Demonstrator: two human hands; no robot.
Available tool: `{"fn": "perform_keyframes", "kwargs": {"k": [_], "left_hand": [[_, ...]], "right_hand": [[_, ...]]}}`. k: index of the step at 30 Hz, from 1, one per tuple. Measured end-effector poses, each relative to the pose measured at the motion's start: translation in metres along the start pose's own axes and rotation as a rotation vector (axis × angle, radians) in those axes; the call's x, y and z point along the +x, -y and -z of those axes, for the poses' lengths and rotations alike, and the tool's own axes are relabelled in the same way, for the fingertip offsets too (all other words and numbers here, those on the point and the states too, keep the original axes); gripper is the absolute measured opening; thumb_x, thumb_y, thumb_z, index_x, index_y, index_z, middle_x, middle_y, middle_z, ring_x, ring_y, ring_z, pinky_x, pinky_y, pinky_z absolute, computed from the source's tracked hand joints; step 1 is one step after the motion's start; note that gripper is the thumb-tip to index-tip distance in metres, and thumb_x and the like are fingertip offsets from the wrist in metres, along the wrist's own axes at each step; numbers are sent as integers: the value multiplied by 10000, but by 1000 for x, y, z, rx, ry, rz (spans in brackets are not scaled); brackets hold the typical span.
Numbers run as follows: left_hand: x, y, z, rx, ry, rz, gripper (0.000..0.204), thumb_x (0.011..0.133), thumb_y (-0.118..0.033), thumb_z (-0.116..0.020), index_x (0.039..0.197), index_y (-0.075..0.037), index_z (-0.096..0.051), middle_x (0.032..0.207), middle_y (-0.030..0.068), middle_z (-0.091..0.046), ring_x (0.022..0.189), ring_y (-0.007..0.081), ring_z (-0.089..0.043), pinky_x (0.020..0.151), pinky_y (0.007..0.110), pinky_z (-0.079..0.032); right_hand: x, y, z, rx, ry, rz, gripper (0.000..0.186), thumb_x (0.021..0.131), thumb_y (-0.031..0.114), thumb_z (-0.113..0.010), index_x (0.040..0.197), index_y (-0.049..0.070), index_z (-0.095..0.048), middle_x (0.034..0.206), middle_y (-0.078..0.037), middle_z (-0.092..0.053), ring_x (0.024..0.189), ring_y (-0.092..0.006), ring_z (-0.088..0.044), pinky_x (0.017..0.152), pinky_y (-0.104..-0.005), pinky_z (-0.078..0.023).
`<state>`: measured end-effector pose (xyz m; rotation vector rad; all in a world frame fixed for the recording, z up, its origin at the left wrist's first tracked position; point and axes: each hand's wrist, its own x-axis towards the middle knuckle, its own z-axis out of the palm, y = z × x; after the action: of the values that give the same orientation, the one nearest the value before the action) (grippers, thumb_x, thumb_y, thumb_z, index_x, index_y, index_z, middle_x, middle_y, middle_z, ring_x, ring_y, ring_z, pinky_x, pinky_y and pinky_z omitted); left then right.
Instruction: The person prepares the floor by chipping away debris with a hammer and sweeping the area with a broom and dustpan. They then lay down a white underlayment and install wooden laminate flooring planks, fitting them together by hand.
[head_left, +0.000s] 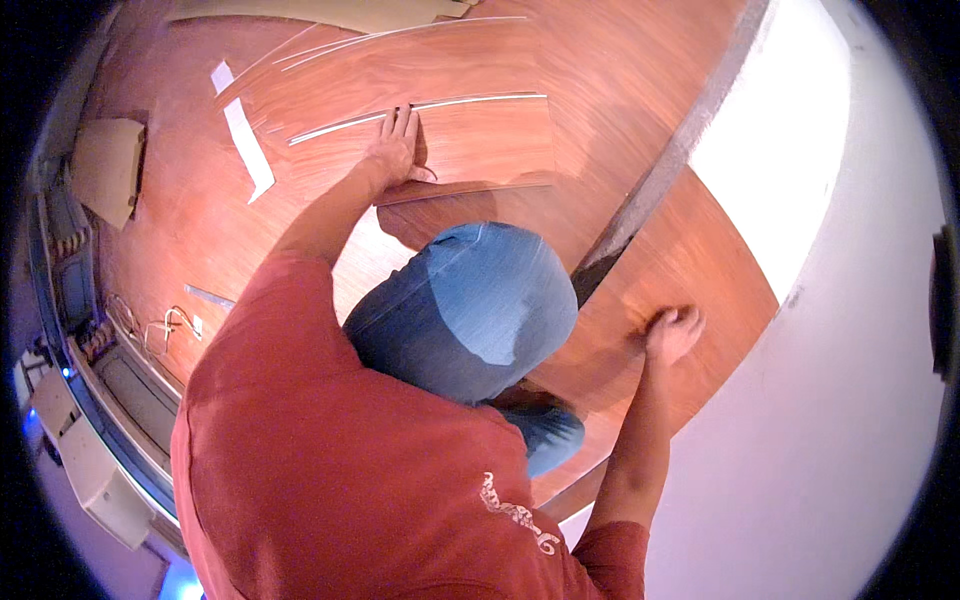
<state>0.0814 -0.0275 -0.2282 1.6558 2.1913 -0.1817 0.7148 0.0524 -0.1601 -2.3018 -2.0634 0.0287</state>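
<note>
My left hand [396, 148] lies with its fingers spread on a reddish wood-grain plank [485, 145]. Its fingertips reach the plank's far edge, along which a thin white strip [480, 100] runs. Over to the right, my right hand [677, 335] is at a wood-grain floor surface [705, 255], near the pale wall. Its fingers are curled, and whatever they may hold is hidden. Between the two hands is my bent knee [490, 290] in blue jeans, covering part of the floor and casting a shadow on the plank.
A dark bare strip [690, 130] crosses the floor beside a white area [780, 170] and the wall [830, 380]. Left lie a white strip [243, 140], cardboard [107, 165], a cord [170, 325] and a flat narrow piece [208, 297]. Thin strips [400, 38] lie beyond the plank.
</note>
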Motion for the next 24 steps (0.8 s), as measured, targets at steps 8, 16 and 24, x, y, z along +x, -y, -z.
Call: {"fn": "perform_keyframes", "kwargs": {"k": [8,16,24], "left_hand": [[-40,-34,-24,-39,-23,-21,1340,659,-682,-858,1619,0,-219,1687,247,-222,1565,434,-204,1243,589,-244],[-39,-51,16,-136,-36,85,1090,647,-473,-954,1497,-40,-426,1493,202,-497,1404,389,-455,1112,584,-392],[-7,-25,-31,-629,253,-58,596,860,-242,-868,1286,83,-608,750,97,-649,679,206,-652,630,364,-525]], "right_hand": [[4,26,9,46,-123,72,550,959,277,-636,1425,-1,-547,1553,-323,-432,1449,-472,-410,1219,-519,-328],[92,-27,16,-30,-206,66,536,996,338,-625,1413,7,-564,1537,-315,-457,1418,-466,-441,1202,-514,-352],[155,-72,-24,13,-95,33,557,1039,389,-556,1452,15,-542,1572,-242,-454,1453,-417,-419,1221,-483,-334]]}}
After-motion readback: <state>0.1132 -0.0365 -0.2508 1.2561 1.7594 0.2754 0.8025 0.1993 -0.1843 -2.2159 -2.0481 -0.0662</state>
